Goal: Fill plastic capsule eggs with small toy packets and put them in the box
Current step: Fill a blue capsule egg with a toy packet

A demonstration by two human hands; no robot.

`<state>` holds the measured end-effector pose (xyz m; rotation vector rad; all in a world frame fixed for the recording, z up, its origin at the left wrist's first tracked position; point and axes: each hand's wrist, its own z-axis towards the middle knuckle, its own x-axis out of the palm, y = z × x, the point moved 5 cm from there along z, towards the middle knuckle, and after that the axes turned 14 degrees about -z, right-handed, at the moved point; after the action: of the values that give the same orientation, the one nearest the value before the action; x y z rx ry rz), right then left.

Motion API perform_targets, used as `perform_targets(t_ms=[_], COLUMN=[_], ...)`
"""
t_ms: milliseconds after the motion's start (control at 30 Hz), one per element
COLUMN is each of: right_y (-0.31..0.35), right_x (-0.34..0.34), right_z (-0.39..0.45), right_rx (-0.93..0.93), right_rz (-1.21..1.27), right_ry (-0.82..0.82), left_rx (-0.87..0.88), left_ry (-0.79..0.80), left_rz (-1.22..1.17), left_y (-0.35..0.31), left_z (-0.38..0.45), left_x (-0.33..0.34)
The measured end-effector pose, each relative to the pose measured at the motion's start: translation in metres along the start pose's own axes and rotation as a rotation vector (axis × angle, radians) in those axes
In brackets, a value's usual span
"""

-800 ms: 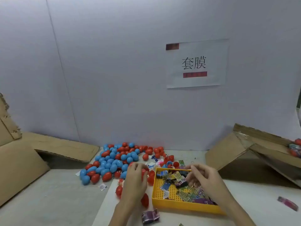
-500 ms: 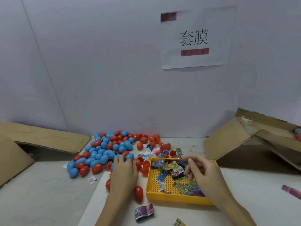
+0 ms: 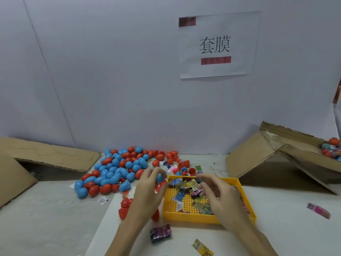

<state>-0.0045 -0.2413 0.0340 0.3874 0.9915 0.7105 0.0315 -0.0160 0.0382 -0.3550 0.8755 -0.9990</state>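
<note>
A heap of blue and red capsule eggs (image 3: 118,169) lies on the table by the back wall. In front of it, my left hand (image 3: 149,191) curls its forefinger and thumb round a blue egg (image 3: 159,178) at the heap's right edge. A yellow tray (image 3: 239,217) holds several small toy packets (image 3: 184,187). My right hand (image 3: 219,194) hovers over the tray, and its bent fingertips touch a purple packet (image 3: 196,192); blur hides whether they pinch it. An open cardboard box (image 3: 258,159) at the right holds filled eggs (image 3: 332,150) in its far corner.
Loose red eggs (image 3: 125,207) lie under my left wrist. A dark packet (image 3: 160,232) and a yellow packet (image 3: 203,248) lie in front of the tray, and a pink packet (image 3: 318,210) lies at the right. Flattened cardboard (image 3: 46,156) leans at the left.
My left hand has left the red eggs and reached forward and right to the blue egg. My right hand has stayed over the tray, with its fingers lower among the packets.
</note>
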Motion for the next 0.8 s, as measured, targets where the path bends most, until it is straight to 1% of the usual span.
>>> perform_targets(t_ms=[133,200,267,367,500,567,667,800], right_y=[0.018,0.023,0.021,0.015,0.014,0.015,0.015,0.011], right_x=[0.009,0.012,0.012,0.009,0.003,0.002,0.007,0.009], right_z=[-0.005,-0.008,-0.008,-0.007,-0.006,-0.006,-0.008,-0.009], right_rx=[-0.083,-0.129,-0.115,-0.013,0.034,0.024,0.006,0.057], right_rz=[0.071,0.029,0.015,0.096,0.164,0.186,0.169,0.183], right_ry=[0.081,0.083,0.047,-0.009,-0.074,-0.068,-0.017,-0.028], left_rx=[-0.071,-0.058,-0.03,0.001,-0.033,-0.073,-0.129,-0.155], left_ry=[0.115,0.136,0.134,0.111,0.078,0.057,0.023,0.053], left_rz=[-0.327,-0.404,-0.435,-0.474,-0.526,-0.542,-0.567,-0.504], left_y=[-0.024,-0.031,-0.037,-0.043,-0.045,-0.045,-0.043,-0.041], left_z=[-0.008,-0.012,-0.014,-0.014,-0.015,-0.016,-0.016,-0.016], left_x=[0.027,0.036,0.04,0.04,0.04,0.04,0.038,0.037])
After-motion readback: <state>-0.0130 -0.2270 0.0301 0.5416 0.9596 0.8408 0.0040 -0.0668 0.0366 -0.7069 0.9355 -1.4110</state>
